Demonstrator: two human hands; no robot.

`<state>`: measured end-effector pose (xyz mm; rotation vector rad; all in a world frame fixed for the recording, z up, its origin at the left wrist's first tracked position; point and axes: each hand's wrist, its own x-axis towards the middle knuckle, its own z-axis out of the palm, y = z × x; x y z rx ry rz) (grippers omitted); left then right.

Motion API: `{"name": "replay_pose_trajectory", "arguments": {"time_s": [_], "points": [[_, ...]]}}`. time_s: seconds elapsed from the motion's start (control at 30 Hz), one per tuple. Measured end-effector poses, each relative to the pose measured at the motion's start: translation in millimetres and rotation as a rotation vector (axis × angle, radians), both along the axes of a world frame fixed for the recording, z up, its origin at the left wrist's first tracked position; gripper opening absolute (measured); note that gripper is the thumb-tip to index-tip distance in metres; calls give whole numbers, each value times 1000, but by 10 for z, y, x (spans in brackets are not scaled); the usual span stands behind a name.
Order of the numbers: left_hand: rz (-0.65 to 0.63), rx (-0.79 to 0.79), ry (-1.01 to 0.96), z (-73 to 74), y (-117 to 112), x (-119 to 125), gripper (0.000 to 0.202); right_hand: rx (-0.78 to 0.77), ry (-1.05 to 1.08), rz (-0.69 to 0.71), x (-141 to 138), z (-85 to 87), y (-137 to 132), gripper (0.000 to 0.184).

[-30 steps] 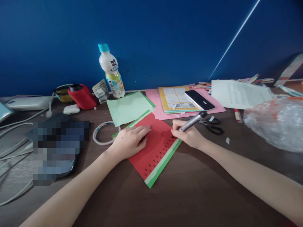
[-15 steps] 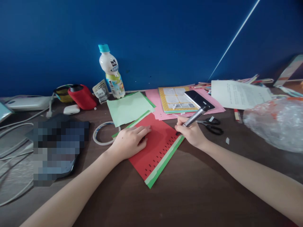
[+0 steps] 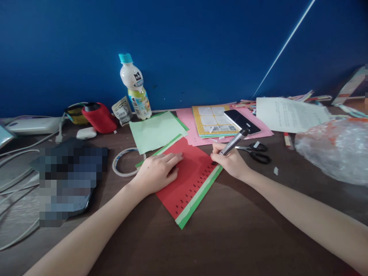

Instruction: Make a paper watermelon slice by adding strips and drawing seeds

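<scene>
A red paper sheet (image 3: 186, 184) with green and pale borders lies on the brown table, marked with a row of short black dashes along one edge. My left hand (image 3: 156, 172) rests flat on its upper left part, fingers stretched out, pressing it down. My right hand (image 3: 230, 161) is closed on a silver-grey marker (image 3: 234, 141), its tip touching the red paper near the right corner.
Black scissors (image 3: 254, 151) lie just right of my right hand. Behind are a phone (image 3: 241, 122) on pink and yellow papers, a light green sheet (image 3: 155, 130), a tape ring (image 3: 126, 161), a drink bottle (image 3: 135, 88), a red pouch (image 3: 99, 117), cables at left, a plastic bag (image 3: 333, 147) at right.
My right hand with the marker has shifted up and to the right along the paper's edge, then back a little left. The left hand has stayed in place.
</scene>
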<state>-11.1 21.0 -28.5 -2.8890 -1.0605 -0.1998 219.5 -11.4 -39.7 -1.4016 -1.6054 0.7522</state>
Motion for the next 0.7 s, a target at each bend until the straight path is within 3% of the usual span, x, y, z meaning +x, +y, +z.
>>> {"name": "replay_pose_trajectory", "arguments": {"time_s": [0.7], "points": [[3,-2,-5,-13,8,-6,37,1,10,1,8,2,6,24]]}}
